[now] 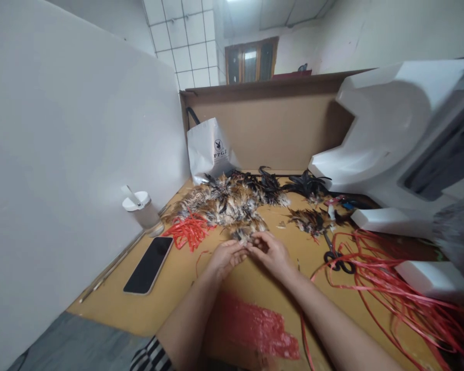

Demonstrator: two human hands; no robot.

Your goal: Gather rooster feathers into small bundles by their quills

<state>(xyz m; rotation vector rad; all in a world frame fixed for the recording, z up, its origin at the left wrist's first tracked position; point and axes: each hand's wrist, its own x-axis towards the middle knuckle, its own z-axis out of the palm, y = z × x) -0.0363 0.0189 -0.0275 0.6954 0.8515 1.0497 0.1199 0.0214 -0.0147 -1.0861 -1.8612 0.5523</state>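
My left hand (229, 256) and my right hand (271, 253) meet over the middle of the yellowish board (170, 314). Both have their fingers closed on the pale base of a small bunch of feathers (244, 230), brown and grey, whose tips point away from me. Just beyond lies a large heap of brown, white and black feathers (227, 203). Left of the bunch sits a pile of short red plastic strips (189, 231). A separate dark feather bunch (309, 220) rests to the right, and black-handled scissors (338, 260) lie nearer me.
A phone (149, 265) and a lidded cup (143, 211) stand at the left by a white panel (81, 144). Long red strips (401, 288) tangle at the right among white foam pieces (428, 278). A silver bag (208, 147) leans against the cardboard wall (270, 123) behind.
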